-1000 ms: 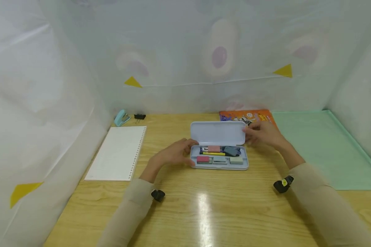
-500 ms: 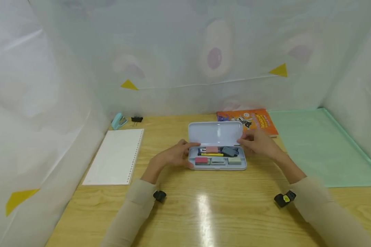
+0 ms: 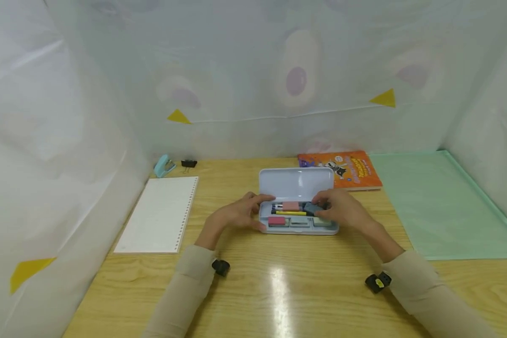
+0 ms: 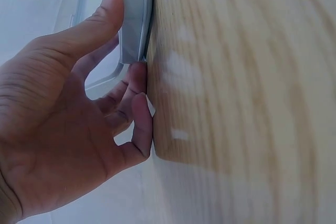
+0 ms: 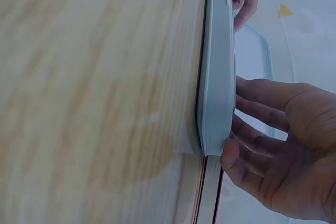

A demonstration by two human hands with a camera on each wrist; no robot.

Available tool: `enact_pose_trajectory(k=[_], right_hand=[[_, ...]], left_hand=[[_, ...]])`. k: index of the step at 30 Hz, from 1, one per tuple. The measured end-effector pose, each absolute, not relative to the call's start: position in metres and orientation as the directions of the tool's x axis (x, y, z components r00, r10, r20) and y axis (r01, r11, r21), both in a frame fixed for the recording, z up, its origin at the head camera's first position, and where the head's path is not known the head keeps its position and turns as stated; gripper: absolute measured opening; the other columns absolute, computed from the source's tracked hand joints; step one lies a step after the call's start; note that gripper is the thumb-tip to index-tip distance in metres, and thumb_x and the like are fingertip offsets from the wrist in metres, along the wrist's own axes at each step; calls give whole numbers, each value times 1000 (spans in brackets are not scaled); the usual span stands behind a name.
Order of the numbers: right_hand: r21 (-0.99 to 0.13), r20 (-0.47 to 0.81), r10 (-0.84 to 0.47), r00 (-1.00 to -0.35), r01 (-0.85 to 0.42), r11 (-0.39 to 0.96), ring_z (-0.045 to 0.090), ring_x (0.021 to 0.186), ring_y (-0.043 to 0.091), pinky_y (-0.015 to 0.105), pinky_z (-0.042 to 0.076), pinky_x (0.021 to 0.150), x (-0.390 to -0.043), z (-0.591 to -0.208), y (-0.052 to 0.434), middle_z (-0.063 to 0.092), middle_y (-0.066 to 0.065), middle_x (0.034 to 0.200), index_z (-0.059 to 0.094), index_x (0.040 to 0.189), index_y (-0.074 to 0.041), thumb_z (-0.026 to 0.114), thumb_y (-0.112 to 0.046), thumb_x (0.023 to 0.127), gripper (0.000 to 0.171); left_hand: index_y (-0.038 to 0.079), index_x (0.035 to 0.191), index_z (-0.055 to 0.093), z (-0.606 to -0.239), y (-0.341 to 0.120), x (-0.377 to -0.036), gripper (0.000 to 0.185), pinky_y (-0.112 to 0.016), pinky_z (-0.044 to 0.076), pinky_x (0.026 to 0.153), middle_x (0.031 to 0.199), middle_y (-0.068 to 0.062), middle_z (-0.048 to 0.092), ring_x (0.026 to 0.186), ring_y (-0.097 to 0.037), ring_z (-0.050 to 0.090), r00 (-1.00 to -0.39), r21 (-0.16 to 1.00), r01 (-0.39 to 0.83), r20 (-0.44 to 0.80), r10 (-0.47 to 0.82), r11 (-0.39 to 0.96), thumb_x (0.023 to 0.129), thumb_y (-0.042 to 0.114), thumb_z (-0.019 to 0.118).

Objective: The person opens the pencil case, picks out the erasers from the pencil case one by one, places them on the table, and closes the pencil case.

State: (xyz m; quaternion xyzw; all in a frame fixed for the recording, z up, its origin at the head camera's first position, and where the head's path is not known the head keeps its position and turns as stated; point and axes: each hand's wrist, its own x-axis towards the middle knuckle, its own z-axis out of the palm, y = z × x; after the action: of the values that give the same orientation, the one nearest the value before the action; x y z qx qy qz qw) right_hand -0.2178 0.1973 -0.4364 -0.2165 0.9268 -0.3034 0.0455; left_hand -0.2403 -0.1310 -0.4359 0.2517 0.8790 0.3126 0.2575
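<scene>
A pale blue pencil case lies open on the table, its lid tipped back. My left hand grips the case's left end, thumb at the front and fingers towards the hinge. Over the right end, my right hand reaches inside, with thumb and fingertips about a dark grey-blue block; whether they pinch it is hidden. Beside that block are a pink block, pens and a yellow pencil. A red-pink eraser and a pale block sit in the front compartments.
White punched paper lies at the left, with a light blue stapler and black binder clip behind it. An orange book lies behind the case. A green mat or tray covers the right side. Sheeting encloses the table.
My right hand has moved left and down from the lid's right edge into the case, over the dark block. My left hand stays on the case's left end.
</scene>
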Motion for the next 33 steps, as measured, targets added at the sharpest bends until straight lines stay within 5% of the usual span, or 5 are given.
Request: enact_pose_trajectory(k=[7,17,26,33], right_hand=[[-529,36,-403,-915,-360,769,64,86,20,43,52,78,-214,-432,193,74,5,95,78,109,-5,81,-12,88,22],[-687,38,-331,-943,-265,676,68,95,23,37,54,82,-212,-419,228,73,9,108,75,117,-8,73,-13,96,22],[-708,51,-269,-962,-225,669,69,102,23,24,52,80,-216,-414,277,73,14,117,74,124,-7,74,-24,98,31],[-686,20,-270,-963,-209,696,66,96,13,21,51,79,-222,-426,294,75,13,113,75,118,-3,76,-15,95,26]], left_hand=[[36,160,38,-438,-132,-244,89,-45,41,105,135,-9,43,120,-24,49,-743,694,259,-302,598,672,86,29,87],[38,158,40,-437,-132,-245,88,-48,40,108,136,-7,43,121,-25,49,-744,697,240,-315,589,676,85,31,89],[39,157,40,-439,-134,-246,87,-47,40,107,135,-7,44,120,-25,50,-743,704,236,-313,591,670,85,31,88],[37,156,42,-437,-133,-246,88,-46,41,106,134,-7,45,118,-25,50,-744,705,237,-310,592,668,83,30,90]])
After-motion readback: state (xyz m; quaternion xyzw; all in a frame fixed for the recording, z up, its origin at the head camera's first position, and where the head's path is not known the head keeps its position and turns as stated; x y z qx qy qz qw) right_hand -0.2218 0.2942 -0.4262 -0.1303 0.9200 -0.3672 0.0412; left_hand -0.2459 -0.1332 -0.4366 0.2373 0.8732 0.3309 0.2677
